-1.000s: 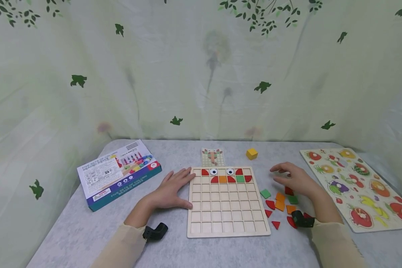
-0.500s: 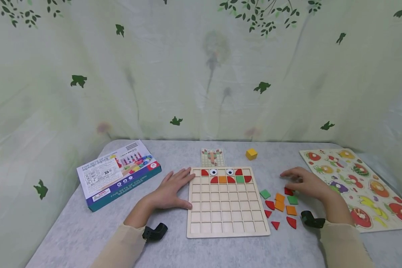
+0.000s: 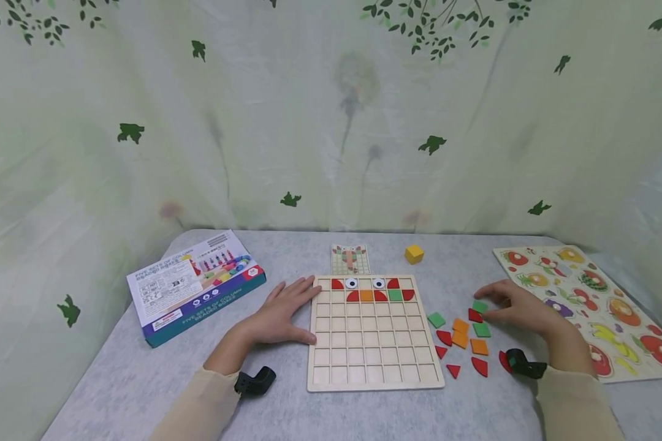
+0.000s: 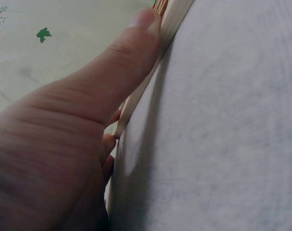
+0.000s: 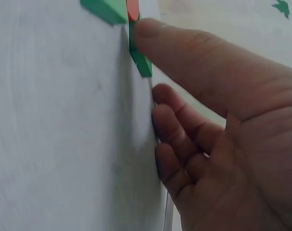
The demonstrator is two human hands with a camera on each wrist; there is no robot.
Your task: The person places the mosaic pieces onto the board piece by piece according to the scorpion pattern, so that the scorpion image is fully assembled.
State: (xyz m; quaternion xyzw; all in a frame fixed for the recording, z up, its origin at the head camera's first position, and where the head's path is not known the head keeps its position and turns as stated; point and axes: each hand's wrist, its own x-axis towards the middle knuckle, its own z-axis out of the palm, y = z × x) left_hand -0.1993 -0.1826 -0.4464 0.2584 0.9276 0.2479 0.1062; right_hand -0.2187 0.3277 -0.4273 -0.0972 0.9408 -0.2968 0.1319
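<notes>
My left hand [image 3: 287, 310] rests flat at the left edge of a wooden grid board [image 3: 371, 343], thumb on its rim. Red, orange and green pieces and two eye tiles fill part of the board's top two rows. My right hand [image 3: 521, 309] is over the pieces on the right, thumb and index finger on either side of a green square tile [image 3: 479, 306]. In the right wrist view, the thumb overlaps that green tile [image 5: 141, 60]; the other fingers are loosely bent, and the index finger is hidden. A red piece [image 3: 475, 315] and another green tile [image 3: 482, 330] lie beside the thumb.
Several loose red, green and orange pieces [image 3: 460, 339] lie right of the board. Behind it are a pattern card [image 3: 350, 260] and a yellow cube [image 3: 414, 254]. A printed box [image 3: 196, 288] stands left, and a fruit puzzle board [image 3: 590, 309] lies right.
My right hand has drawn to the right and slightly toward me, and a green tile now shows between its thumb and index finger. My left hand has stayed on the board's edge.
</notes>
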